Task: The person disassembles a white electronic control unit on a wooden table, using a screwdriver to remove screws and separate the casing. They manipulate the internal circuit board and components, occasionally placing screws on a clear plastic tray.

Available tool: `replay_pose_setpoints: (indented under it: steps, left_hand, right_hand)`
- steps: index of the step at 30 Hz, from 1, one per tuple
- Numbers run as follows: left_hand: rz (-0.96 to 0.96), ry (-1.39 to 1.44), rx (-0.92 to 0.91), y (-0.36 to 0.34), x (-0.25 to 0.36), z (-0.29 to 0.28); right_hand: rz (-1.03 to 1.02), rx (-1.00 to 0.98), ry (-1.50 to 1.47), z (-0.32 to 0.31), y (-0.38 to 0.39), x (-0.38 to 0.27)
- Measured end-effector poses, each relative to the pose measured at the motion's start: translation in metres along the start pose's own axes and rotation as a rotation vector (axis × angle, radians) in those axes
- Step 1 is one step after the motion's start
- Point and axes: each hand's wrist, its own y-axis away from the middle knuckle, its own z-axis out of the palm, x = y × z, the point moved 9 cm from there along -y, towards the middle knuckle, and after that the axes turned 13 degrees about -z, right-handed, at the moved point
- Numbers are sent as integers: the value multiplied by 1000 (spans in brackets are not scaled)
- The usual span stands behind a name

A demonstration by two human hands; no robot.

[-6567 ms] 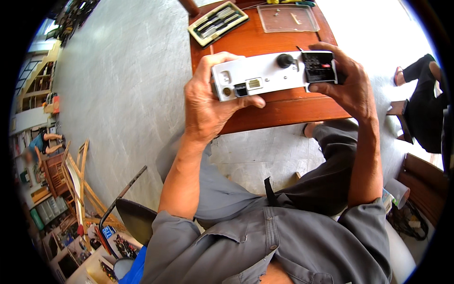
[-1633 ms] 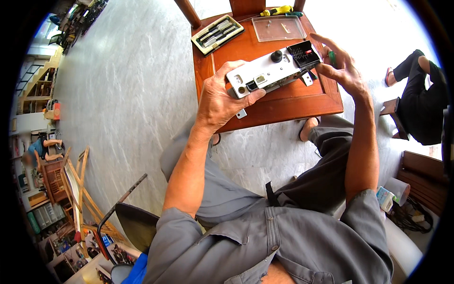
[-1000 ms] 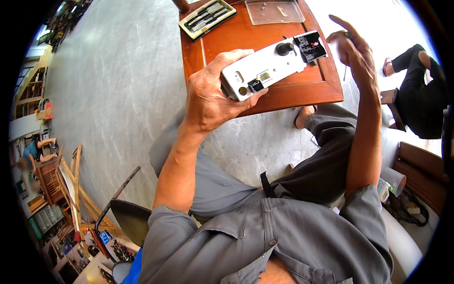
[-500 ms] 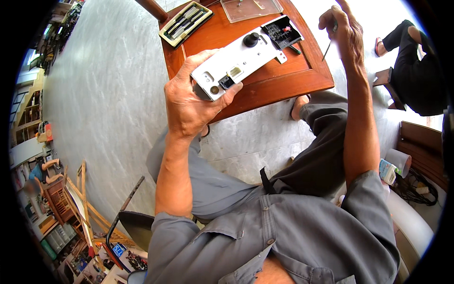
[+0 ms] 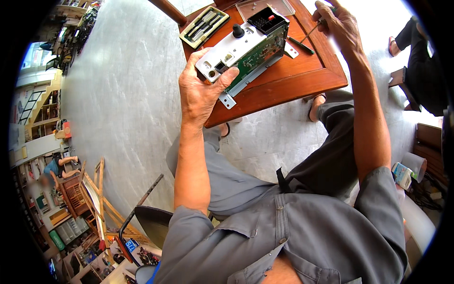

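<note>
My left hand [image 5: 201,92] grips one end of a white metal-cased electronic unit [image 5: 230,47], thumb along its side. The unit has a black knob [image 5: 238,31] on top and a black connector block [image 5: 267,20] at its far end. Its side facing me shows a green circuit board [image 5: 259,57] and metal mounting tabs. Off to the right, my right hand [image 5: 341,27] is closed around a screwdriver [image 5: 311,31]; its thin shaft points down and left, apart from the unit. A thin dark green pen-shaped tool [image 5: 301,45] lies on the table beyond the unit.
Under the unit is a reddish-brown wooden table [image 5: 288,81]. An open case of small tools [image 5: 205,27] lies on its far left, and a clear tray [image 5: 285,6] with small parts at the back. Another person's leg [image 5: 407,40] and a wooden stool [image 5: 402,85] stand at right.
My left hand has tilted the unit, so its circuit board side now shows. My right hand and the screwdriver have come closer to the unit. The whole view has shifted slightly.
</note>
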Motion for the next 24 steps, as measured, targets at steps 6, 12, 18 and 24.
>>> replay_pose_setpoints:
  steps: [6,12,18,24]
  left_hand:
    - [57,53,-40,-4,-2,1]
    - [82,58,-44,-5,-1,-3]
    - [15,-3,-34,-9,-10,-10]
    - [-54,9,-61,-19,-10,-17]
  right_hand:
    - [-3,-86,-90,10,-1,10]
    - [-50,-99,-9,6,0,12]
    - [-84,-68,135,2,4,-2]
    - [-116,-75,186,-1,3,-10]
